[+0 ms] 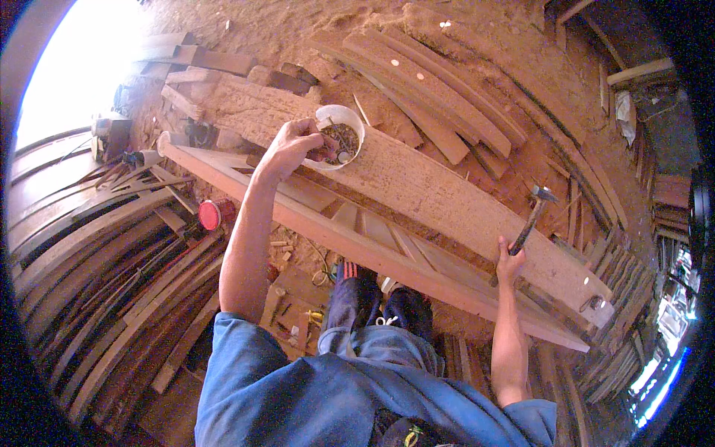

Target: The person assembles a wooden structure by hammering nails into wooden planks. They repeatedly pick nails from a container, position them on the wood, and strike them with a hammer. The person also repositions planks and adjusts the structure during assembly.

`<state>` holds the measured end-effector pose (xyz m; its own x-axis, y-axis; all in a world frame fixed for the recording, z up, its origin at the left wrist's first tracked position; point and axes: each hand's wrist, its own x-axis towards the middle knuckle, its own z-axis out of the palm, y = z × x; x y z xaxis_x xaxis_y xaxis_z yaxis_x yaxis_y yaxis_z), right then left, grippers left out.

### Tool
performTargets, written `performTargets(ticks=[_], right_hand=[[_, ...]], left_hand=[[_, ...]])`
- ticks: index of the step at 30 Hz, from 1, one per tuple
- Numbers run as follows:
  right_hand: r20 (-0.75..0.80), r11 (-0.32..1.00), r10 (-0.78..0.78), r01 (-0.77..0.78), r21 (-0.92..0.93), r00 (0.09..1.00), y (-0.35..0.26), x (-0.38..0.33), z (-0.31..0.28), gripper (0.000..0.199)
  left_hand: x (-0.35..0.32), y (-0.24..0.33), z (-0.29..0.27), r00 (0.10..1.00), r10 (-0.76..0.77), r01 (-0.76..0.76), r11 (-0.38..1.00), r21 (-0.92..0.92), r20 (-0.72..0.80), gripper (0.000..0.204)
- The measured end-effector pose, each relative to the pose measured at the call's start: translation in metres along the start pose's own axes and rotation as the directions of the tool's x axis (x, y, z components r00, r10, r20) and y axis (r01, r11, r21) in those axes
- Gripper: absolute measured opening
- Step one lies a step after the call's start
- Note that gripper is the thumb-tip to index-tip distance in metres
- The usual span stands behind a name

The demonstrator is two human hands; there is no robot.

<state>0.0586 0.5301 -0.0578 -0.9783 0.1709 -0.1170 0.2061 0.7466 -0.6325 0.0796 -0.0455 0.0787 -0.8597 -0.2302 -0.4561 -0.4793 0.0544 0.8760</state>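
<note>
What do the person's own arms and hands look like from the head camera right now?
Both forearms are bare; the left hand and right hand wear no gloves. Short blue sleeves cover the upper arms. No watch, ring or marking can be made out.

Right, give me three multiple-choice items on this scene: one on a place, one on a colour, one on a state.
1. Where are the left hand fingers?
A. In the white tub of nails
B. On the red can
C. On the floor

2. What colour is the round can beside the frame?
A. Blue
B. Red
C. Green

3. How is the hammer held?
A. Lying on the plank
B. Head down
C. Head up in the right hand

Answers: 1 A, fingertips dip into the tub; 2 B, its face is red; 3 C, the grip is low on the handle, head above.
</note>
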Motion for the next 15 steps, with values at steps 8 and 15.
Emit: performTargets(ticks=[8, 15], right_hand=[[-0.011, 1.000, -0.005, 0.005, -0.018, 1.000, 0.008, 0.001, 0.003, 0.053], [-0.075, 0.999, -0.038, 0.035, -0.037, 0.996, 0.018, 0.003, 0.008, 0.049]], left_hand=[[0.000, -0.010, 0.009, 0.995, 0.049, -0.031, 0.979, 0.202, -0.083, 0.009], [-0.005, 0.001, 0.018, 0.995, 0.055, -0.030, 0.960, 0.277, -0.085, 0.017]])
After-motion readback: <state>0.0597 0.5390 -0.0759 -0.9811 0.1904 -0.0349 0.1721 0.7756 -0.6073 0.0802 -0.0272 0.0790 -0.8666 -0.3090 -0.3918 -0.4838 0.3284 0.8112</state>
